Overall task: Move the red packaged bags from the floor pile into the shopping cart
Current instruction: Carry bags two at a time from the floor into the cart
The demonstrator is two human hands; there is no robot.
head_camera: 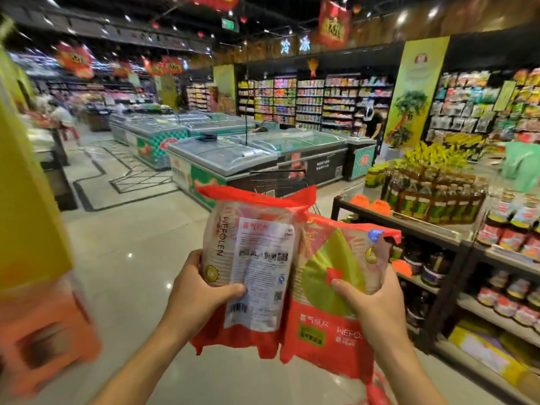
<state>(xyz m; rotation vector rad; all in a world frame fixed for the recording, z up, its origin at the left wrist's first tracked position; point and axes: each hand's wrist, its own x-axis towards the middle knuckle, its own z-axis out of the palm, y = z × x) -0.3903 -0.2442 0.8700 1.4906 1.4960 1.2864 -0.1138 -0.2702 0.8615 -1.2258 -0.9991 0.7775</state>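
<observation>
In the supermarket aisle, in front of us, we see two red packaged bags held up side by side, clear of the floor. The left hand grips the left bag at its outer edge, with the thumb laid across the white printed label and the fingers curled round behind. This bag shows us its back, with a barcode low down and the word WEFOLEN running up one side. The right hand grips the right bag the same way, thumb on the front over a green fan shape and fingers wrapped round the far edge. The two bags stand upright and touch along their inner edges, and the left one sits a little higher.

Just behind the bag tops we make out the dark wire frame of the shopping cart. Both bags are in the air on our side of it, not inside it. Beyond the cart stand long chest freezers with glass lids. To the right, a dark shelf carries rows of jars, and bottles are grouped on its top. At the far left a yellow and orange shape is too blurred to name. A scrap of red packaging shows at the bottom edge under the right wrist; we cannot tell what it belongs to.
</observation>
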